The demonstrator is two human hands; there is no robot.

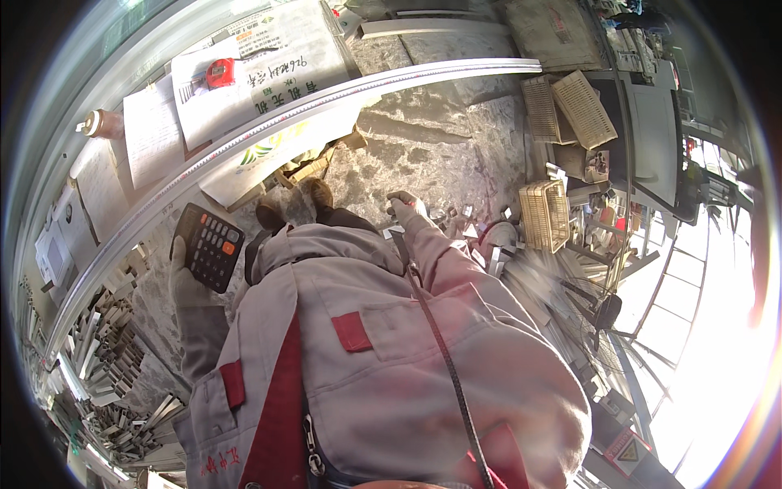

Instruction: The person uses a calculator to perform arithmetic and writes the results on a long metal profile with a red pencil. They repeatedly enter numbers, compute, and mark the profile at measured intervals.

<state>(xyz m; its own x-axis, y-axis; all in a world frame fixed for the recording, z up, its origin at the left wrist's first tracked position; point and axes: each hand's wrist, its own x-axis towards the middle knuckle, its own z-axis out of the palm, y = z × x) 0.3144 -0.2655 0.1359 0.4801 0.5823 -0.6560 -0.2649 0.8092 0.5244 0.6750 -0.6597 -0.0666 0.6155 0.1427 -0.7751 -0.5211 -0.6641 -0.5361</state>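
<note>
My left hand (181, 265), in a greyish glove, grips a black calculator (210, 247) by its outer edge. The calculator's keys face up; most are dark, with a few orange ones. It is just short of a long pale metal profile (297, 99) that runs across the front of a worktable. Away to the right, over the floor, my right hand (406, 208) wears a light glove. Its fingers look curled inward, and whatever may be in them is hidden. No worktop or basket touches this hand.
On the worktable lie paper sheets (155, 134), a red tape measure (220, 73) and a brownish jar (102, 124). Several beige plastic baskets (544, 216) stand to the right. Stacked metal profiles (106, 350) fill the lower left. Metal offcuts lie on the dusty floor (415, 138) near my right hand.
</note>
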